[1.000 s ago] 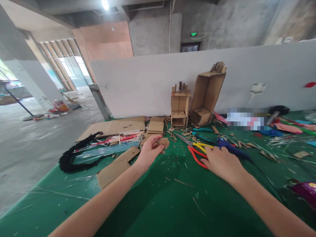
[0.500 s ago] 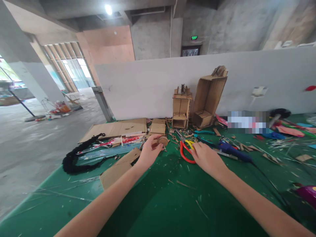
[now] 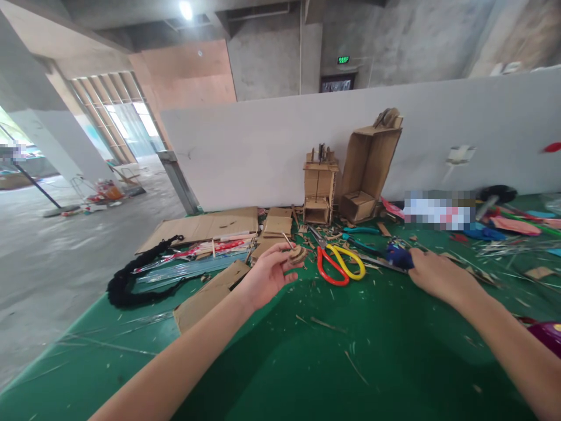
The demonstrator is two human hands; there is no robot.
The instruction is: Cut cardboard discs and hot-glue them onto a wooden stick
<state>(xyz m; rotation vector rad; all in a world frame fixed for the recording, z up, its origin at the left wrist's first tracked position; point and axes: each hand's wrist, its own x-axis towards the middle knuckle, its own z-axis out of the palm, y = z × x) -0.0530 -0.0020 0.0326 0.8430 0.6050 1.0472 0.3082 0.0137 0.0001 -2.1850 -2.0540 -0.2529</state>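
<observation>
My left hand (image 3: 263, 276) holds a small round cardboard piece (image 3: 297, 255) with a thin stick through it, raised just above the green table (image 3: 307, 362). Red-and-yellow-handled scissors (image 3: 339, 263) lie on the table to the right of it. Further right, my right hand (image 3: 438, 279) lies closed over a blue glue gun (image 3: 398, 256); only the gun's front end shows past my fingers.
Two cardboard models (image 3: 319, 187) (image 3: 368, 169) stand against the white partition. Flat cardboard sheets (image 3: 205, 225), a cardboard offcut (image 3: 210, 295) and a black braided cord (image 3: 131, 280) lie left. Teal pliers (image 3: 359, 230), scraps and a purple object (image 3: 547, 334) lie right.
My right hand slid the scissors to the left, let them go and moved right onto the blue glue gun. My left hand lifted and turned the round cardboard piece slightly.
</observation>
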